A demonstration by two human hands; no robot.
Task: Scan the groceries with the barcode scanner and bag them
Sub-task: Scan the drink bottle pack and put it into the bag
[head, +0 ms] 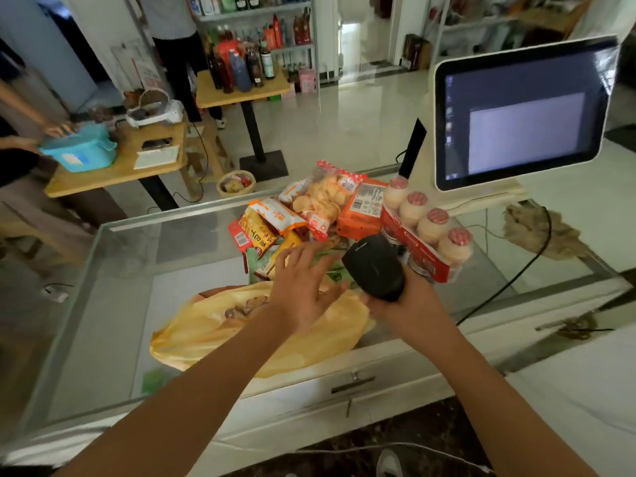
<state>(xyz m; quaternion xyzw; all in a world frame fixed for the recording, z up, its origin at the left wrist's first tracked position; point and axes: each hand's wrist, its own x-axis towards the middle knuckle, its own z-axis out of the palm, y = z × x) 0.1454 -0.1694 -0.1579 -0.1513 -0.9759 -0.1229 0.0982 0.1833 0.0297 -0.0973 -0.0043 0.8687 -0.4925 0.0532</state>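
Note:
A pile of snack packets (292,215) lies on the glass counter (137,270), with a row of small yoghurt drink bottles in a red wrap (425,232) at its right. In front of the pile lies a yellow plastic bag (220,328) with something inside it. My right hand (402,304) grips a black barcode scanner (373,266), its head pointing toward the pile. My left hand (303,287) hovers with fingers spread over the near packets and the bag's mouth, holding nothing.
A checkout screen (519,115) stands at the counter's right rear, and a black cable (509,284) runs across the glass. A crumpled brown cloth (537,232) lies at the right. Beyond the counter are wooden tables (117,173), shelves of bottles (254,39) and other people.

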